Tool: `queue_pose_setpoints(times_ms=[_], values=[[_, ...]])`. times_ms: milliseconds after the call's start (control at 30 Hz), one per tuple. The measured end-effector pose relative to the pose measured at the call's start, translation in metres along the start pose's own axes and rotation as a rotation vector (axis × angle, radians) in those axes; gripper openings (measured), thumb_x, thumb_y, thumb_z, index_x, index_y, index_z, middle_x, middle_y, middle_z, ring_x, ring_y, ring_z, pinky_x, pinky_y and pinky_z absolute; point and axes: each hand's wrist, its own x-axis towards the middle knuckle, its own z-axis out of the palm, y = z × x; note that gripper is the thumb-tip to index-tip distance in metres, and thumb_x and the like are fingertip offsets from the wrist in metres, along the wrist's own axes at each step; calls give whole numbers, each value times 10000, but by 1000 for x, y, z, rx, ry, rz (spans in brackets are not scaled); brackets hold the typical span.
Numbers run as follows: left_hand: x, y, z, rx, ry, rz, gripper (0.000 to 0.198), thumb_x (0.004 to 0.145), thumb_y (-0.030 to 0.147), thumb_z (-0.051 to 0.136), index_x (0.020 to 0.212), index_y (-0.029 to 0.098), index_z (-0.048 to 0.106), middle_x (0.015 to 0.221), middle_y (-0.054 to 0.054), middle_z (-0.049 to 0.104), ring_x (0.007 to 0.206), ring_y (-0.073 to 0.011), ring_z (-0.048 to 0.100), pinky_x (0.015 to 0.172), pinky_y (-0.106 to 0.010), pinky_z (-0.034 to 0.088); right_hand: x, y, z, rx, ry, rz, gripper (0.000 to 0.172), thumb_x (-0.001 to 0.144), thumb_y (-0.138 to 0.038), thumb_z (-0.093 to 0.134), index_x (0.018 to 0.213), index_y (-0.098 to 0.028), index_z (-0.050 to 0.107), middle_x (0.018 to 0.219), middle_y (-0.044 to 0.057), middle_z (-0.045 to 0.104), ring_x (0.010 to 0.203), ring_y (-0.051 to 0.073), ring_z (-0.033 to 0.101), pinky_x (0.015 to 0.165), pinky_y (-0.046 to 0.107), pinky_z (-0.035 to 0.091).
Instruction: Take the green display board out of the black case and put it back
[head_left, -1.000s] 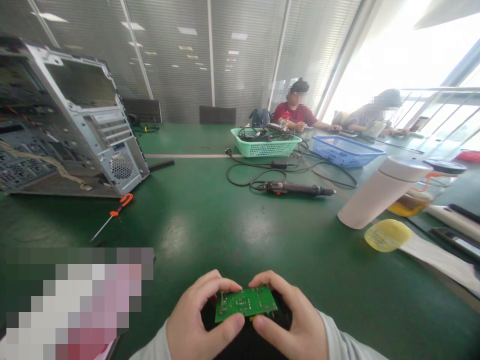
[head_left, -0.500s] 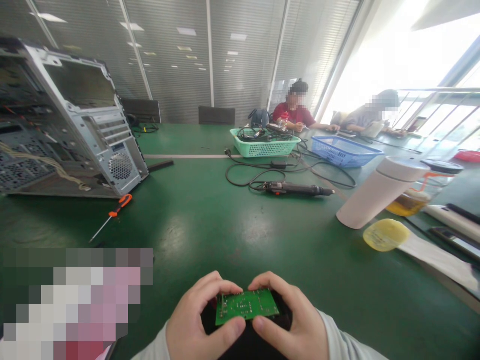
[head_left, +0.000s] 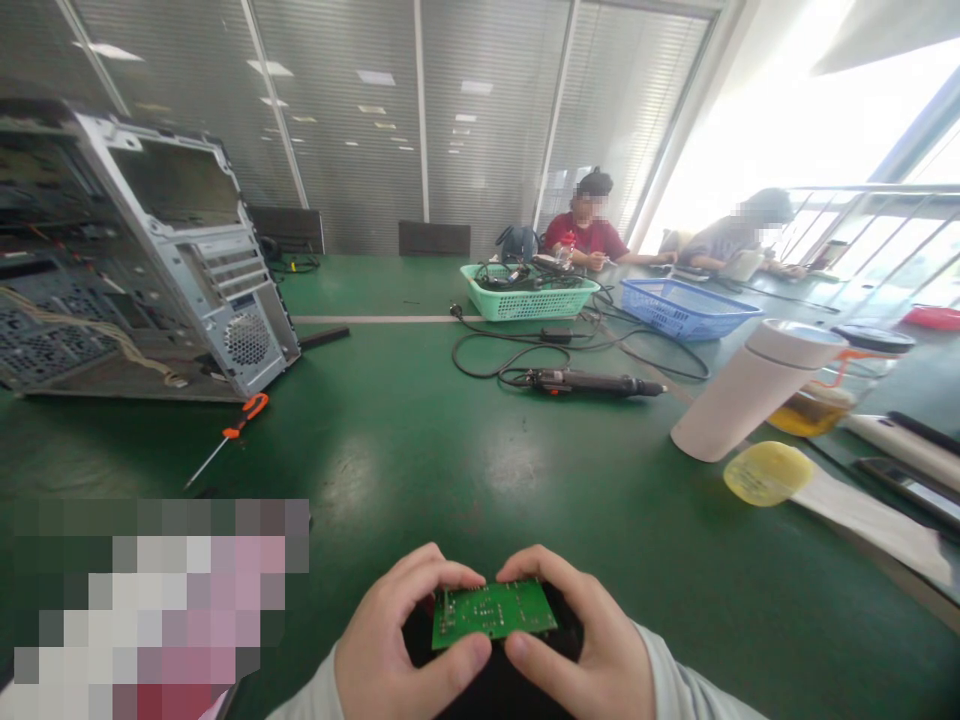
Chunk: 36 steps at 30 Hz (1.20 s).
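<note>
A green circuit board (head_left: 499, 612) is held between both hands at the bottom middle of the head view, its soldered face turned up. My left hand (head_left: 412, 630) grips its left end, thumb on the near edge and fingers at the far edge. On the other end, my right hand (head_left: 581, 630) pinches it the same way. The board's underside is hidden. Beyond the hands, an electric screwdriver (head_left: 596, 383) with a cable lies on the green table (head_left: 420, 440).
An open computer case (head_left: 172, 280) stands at left, with an orange-handled screwdriver (head_left: 234, 432) before it. Green basket (head_left: 536, 302) with cables and blue basket (head_left: 686, 315) sit farther back. A white tumbler (head_left: 750, 395) and yellow lid (head_left: 769, 473) are at right. Two people sit at the far right.
The surroundings sit slightly lower in the picture, as the camera has tilted up a little. Both hands keep the same hold on the circuit board.
</note>
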Motion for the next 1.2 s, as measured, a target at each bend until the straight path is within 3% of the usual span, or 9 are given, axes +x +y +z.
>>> queue_pose_setpoints(times_ms=[133,300,500,867,1200], values=[[3,0,-2,-14,-6,-48,199,714,353,612,824,230,721,730,-5,595,690,-206,600,652,-294,451,-2,3,2,56,-8,11,345,759,-360,603,1068,-208,600,978,30,690,855,197,638,716,251,471],[6,1,-4,-21,27,-106,218,736,383,587,825,233,718,746,-11,642,672,-197,592,644,-281,463,-1,7,4,160,-55,18,635,755,-319,603,1340,-191,394,999,38,686,908,208,653,810,298,497],[5,3,-3,16,77,-48,170,722,322,593,809,258,725,723,2,679,680,-201,624,637,-267,489,0,5,1,133,-38,27,497,749,-304,610,1219,-185,499,1091,66,690,998,231,647,802,289,519],[6,-1,-4,102,59,9,260,812,340,505,800,271,755,659,12,666,607,-181,630,574,-248,479,-4,8,2,89,13,14,584,746,-346,633,1293,-173,520,1109,69,697,992,239,659,812,292,530],[9,4,-3,-42,83,-9,347,849,304,455,770,272,791,633,19,723,624,-184,683,599,-244,545,-1,3,0,175,-30,-24,570,745,-348,637,1281,-184,532,1084,60,705,975,233,664,861,301,522]])
